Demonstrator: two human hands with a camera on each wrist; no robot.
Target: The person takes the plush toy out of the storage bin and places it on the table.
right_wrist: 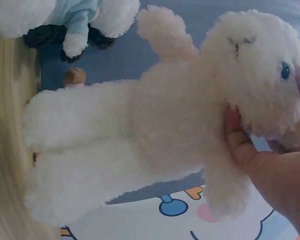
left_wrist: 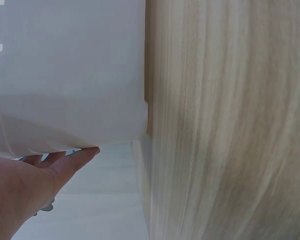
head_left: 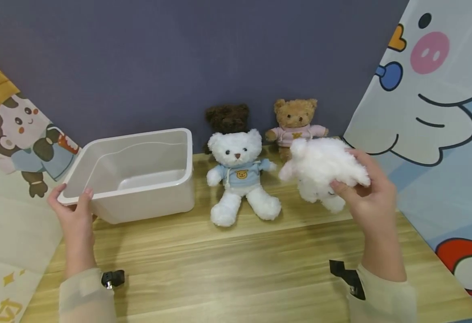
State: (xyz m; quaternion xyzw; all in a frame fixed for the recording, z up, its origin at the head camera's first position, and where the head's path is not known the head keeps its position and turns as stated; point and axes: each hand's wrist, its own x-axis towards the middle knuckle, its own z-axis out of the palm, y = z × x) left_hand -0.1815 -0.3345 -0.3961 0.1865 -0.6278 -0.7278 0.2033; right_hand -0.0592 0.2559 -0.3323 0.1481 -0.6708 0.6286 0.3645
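Observation:
At the near left corner of a white plastic bin (head_left: pixel 147 202), my left hand (head_left: pixel 74 215) grips the rim; in the left wrist view its fingers (left_wrist: pixel 72 162) lie along the bin's outer wall. A fluffy white plush toy (head_left: pixel 325 166) is in my right hand (head_left: pixel 375 197), which holds it at the head and neck. The right wrist view shows the plush toy's (right_wrist: pixel 175 110) dark eye, stitched nose and pale pinkish body, its legs toward the table. Beside the bin sits a white teddy bear (head_left: pixel 238 175) in a blue hoodie.
Behind the white bear is a dark brown plush bear (head_left: pixel 228 117), partly hidden. A tan teddy bear (head_left: pixel 296 119) in a pink top sits at the back, right of it. A dark panel (head_left: pixel 203 58) closes the wooden table (head_left: pixel 228 273) off behind, with printed panels at both sides.

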